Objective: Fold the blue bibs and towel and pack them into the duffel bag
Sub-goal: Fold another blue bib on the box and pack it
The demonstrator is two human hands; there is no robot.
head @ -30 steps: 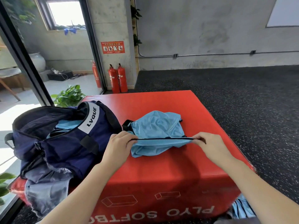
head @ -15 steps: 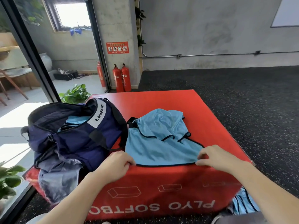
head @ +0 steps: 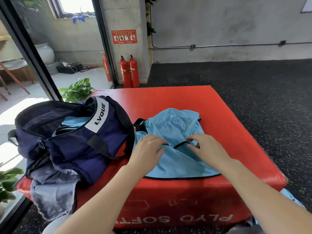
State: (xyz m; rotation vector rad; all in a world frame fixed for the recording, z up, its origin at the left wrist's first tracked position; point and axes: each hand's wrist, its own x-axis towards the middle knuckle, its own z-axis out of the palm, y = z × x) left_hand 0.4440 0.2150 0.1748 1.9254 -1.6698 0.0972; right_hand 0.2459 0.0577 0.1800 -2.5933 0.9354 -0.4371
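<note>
Blue bib [head: 175,159] spread on the red box [head: 219,115], its hem along the near edge. Left hand [head: 148,147] and right hand [head: 206,147] rest on its middle, fingers curled, pinching the black trim. Open duffel [head: 70,137] lies touching the bib's left side; bare box top extends beyond and right.

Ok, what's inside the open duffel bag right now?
Light blue fabric shows through the duffel bag opening, likely bibs already packed. The bag's walls cover anything deeper, so the count is unclear.
</note>
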